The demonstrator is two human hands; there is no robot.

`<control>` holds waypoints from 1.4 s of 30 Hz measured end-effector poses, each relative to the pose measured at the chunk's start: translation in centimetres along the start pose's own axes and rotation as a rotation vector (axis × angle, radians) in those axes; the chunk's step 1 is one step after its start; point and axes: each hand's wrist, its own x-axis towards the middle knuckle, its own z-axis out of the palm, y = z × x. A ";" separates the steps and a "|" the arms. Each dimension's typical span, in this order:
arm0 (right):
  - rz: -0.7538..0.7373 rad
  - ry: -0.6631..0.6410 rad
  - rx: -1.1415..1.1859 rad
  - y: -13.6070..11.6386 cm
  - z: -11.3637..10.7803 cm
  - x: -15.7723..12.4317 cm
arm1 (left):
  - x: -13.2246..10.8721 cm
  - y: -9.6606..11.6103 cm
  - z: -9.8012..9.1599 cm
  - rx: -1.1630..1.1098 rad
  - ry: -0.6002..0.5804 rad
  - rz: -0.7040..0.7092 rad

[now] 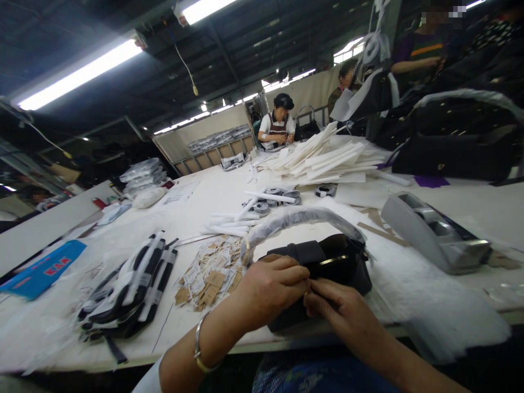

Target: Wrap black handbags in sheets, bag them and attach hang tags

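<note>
A black handbag [292,316] stands at the table's near edge, its arched handle [303,218] wrapped in clear plastic. Along the bag's open top runs a gold zip [333,261]. My left hand [272,284], with a bangle on the wrist, has its fingers closed on the front of the bag. Right beside it, my right hand [338,303] is closed in a pinch at the same spot, where a small gold-coloured bit shows. The fingers cover exactly which part of the bag they grip.
Left of the bag lie paper tags [210,275] in a heap and bundled black-and-white straps [131,284]. A grey tape dispenser [429,232] stands at right. Farther back are white rolled sticks [233,224], piled white sheets [323,158] and another handbag [458,147]. A person [278,125] sits across the table.
</note>
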 end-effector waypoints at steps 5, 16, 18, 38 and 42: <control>0.077 -0.009 0.063 0.3 -0.3 -0.1 | 0.2 0.2 0.0 0.155 0.028 0.086; 0.078 0.032 -0.069 -0.2 0.3 -0.8 | -0.8 0.9 2.4 -0.320 0.437 -0.543; 0.108 0.050 -0.036 -0.3 0.2 -0.9 | -1.2 1.7 1.9 -0.617 0.497 -0.690; 0.234 0.177 0.021 -0.3 -1.1 2.4 | -22.1 9.8 4.3 -0.625 -0.473 -1.411; -0.004 0.270 -0.277 0.5 -2.0 1.9 | -18.6 8.5 4.6 -0.401 0.049 -1.135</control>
